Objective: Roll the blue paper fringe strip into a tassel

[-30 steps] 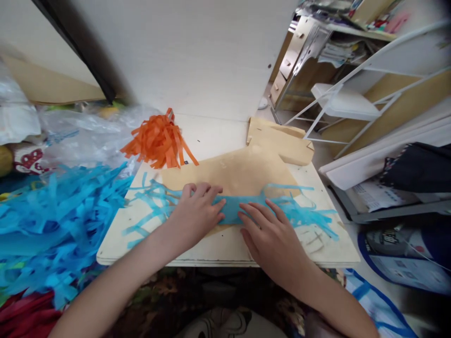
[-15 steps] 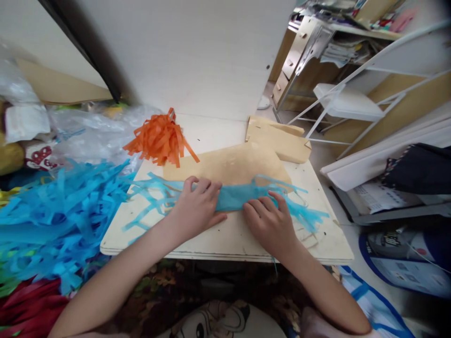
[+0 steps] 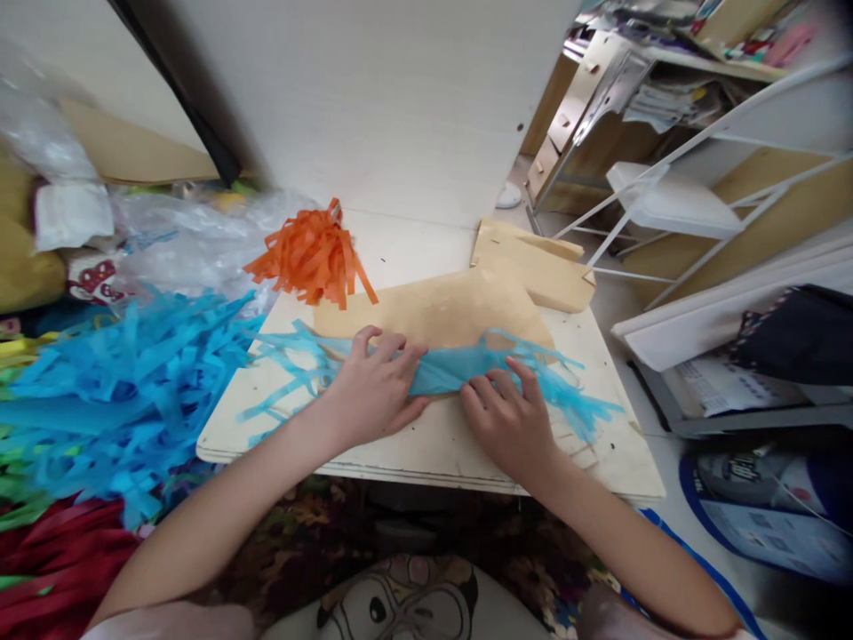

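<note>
A strip of blue fringed tissue paper (image 3: pixel 445 371) lies across the small pale wooden table (image 3: pixel 433 444), its cut ends spreading left and right. My left hand (image 3: pixel 374 391) presses on the strip's middle left with fingers curled onto it. My right hand (image 3: pixel 507 422) rests just to the right, fingertips gripping the rolled middle of the same strip. Under the strip lies a brown cardboard sheet (image 3: pixel 440 313).
An orange fringed paper bundle (image 3: pixel 312 256) sits at the table's back left. A big pile of blue fringed paper (image 3: pixel 120 391) lies on the left, with red paper (image 3: pixel 46 560) below it and clear plastic bags (image 3: pixel 179 244) behind. A white wire rack (image 3: pixel 673 196) stands at the right.
My right hand went from lying flat on the blue strip to curling its fingers on it. The strip's middle has been rolled narrower and moved slightly away from me.
</note>
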Demonstrator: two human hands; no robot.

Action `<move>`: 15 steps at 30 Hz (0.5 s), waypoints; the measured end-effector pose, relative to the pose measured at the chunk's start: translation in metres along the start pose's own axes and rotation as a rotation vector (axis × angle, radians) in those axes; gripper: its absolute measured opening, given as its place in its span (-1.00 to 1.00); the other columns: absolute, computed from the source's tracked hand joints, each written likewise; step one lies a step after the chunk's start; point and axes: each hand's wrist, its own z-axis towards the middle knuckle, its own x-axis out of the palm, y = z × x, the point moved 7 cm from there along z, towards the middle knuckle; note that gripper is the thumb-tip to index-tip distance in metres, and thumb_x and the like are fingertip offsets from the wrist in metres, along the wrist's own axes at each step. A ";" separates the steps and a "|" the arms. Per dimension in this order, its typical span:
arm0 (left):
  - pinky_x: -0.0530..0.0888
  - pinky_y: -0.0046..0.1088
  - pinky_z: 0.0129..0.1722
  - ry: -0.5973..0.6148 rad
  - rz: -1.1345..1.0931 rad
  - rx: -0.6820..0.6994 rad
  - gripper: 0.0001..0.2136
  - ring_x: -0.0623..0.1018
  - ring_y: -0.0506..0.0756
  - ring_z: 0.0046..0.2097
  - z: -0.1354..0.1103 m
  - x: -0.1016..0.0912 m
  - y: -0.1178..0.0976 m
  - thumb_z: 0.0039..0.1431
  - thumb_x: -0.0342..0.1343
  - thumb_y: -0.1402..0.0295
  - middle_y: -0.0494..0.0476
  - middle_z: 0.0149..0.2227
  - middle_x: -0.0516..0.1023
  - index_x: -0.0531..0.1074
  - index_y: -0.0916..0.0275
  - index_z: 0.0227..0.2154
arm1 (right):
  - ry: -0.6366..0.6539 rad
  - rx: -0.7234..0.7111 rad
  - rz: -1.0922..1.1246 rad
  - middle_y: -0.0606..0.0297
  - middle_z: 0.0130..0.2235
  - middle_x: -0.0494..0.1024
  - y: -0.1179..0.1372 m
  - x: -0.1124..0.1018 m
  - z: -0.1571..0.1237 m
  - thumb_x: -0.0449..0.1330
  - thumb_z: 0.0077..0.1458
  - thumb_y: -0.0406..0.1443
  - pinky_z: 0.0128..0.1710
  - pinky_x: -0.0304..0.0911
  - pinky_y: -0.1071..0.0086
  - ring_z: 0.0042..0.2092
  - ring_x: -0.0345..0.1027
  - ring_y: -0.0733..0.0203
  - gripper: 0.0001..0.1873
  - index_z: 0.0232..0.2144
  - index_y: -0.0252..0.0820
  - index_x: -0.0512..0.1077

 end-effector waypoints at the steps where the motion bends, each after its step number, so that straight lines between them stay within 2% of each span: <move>1: 0.10 -0.13 -0.17 -0.001 -0.017 0.014 -0.66 0.27 0.19 -0.15 -0.001 -0.001 -0.001 0.07 -0.18 0.20 0.20 -0.11 0.34 0.36 0.33 -0.27 | 0.031 0.003 0.016 0.33 -0.58 0.29 0.001 -0.001 -0.001 -0.06 -0.01 -0.47 -0.07 -0.03 0.21 -0.40 0.15 0.25 -0.76 -0.62 -0.22 0.30; 3: 0.11 -0.13 -0.18 -0.008 -0.035 0.026 -0.67 0.28 0.18 -0.15 -0.003 -0.002 -0.005 0.09 -0.21 0.23 0.17 -0.10 0.34 0.38 0.32 -0.31 | 0.122 0.026 0.067 0.28 -0.49 0.37 0.001 -0.002 0.000 -0.04 -0.01 -0.46 -0.02 -0.09 0.16 -0.32 0.19 0.21 -0.78 -0.59 -0.23 0.34; 5: 0.12 -0.14 -0.20 -0.028 -0.022 0.010 -0.70 0.29 0.17 -0.16 -0.003 -0.003 -0.008 0.10 -0.22 0.31 0.14 -0.10 0.35 0.39 0.31 -0.33 | 0.194 0.048 0.128 0.18 -0.30 0.41 0.003 -0.004 0.003 -0.04 0.02 -0.38 0.03 -0.19 0.08 -0.16 0.17 0.13 -0.80 -0.44 -0.27 0.39; 6: 0.12 -0.15 -0.21 -0.040 -0.010 -0.002 -0.72 0.29 0.17 -0.17 -0.004 -0.003 -0.010 0.10 -0.21 0.34 0.14 -0.11 0.36 0.39 0.31 -0.32 | 0.212 0.042 0.159 0.12 -0.18 0.37 0.006 -0.005 0.005 -0.04 0.06 -0.29 0.05 -0.26 0.04 -0.08 0.11 0.09 -0.75 -0.32 -0.32 0.38; 8: 0.13 -0.15 -0.22 -0.062 0.014 -0.027 -0.73 0.30 0.18 -0.18 -0.004 -0.004 -0.012 0.08 -0.18 0.37 0.15 -0.13 0.38 0.38 0.31 -0.28 | 0.244 -0.001 0.212 0.00 -0.03 0.23 0.012 -0.003 0.009 -0.10 0.06 -0.07 0.06 -0.35 -0.01 0.04 -0.05 0.01 -0.45 -0.11 -0.45 0.26; 10: 0.14 -0.15 -0.23 -0.075 0.029 -0.052 -0.74 0.31 0.19 -0.18 -0.005 -0.006 -0.013 0.07 -0.16 0.38 0.15 -0.14 0.39 0.38 0.31 -0.26 | 0.305 -0.042 0.249 -0.08 0.02 0.14 0.017 0.006 0.008 -0.16 -0.02 0.10 0.07 -0.40 -0.01 0.08 -0.14 -0.03 -0.20 -0.04 -0.55 0.16; 12: 0.15 -0.15 -0.24 -0.068 0.036 -0.076 -0.74 0.31 0.19 -0.18 -0.006 -0.007 -0.010 0.07 -0.16 0.40 0.13 -0.14 0.39 0.38 0.29 -0.26 | 0.369 -0.003 0.236 -0.11 0.03 0.12 0.011 0.016 0.002 -0.17 -0.09 0.17 0.06 -0.43 -0.03 0.10 -0.16 -0.05 -0.10 -0.03 -0.58 0.14; 15: 0.17 -0.13 -0.24 -0.049 0.026 -0.102 -0.76 0.33 0.20 -0.17 -0.006 -0.009 -0.006 0.07 -0.16 0.40 0.13 -0.14 0.39 0.39 0.25 -0.29 | 0.408 0.069 0.184 -0.14 0.03 0.10 -0.003 0.024 -0.011 -0.16 -0.14 0.20 0.04 -0.48 -0.09 0.10 -0.20 -0.08 -0.05 -0.02 -0.58 0.12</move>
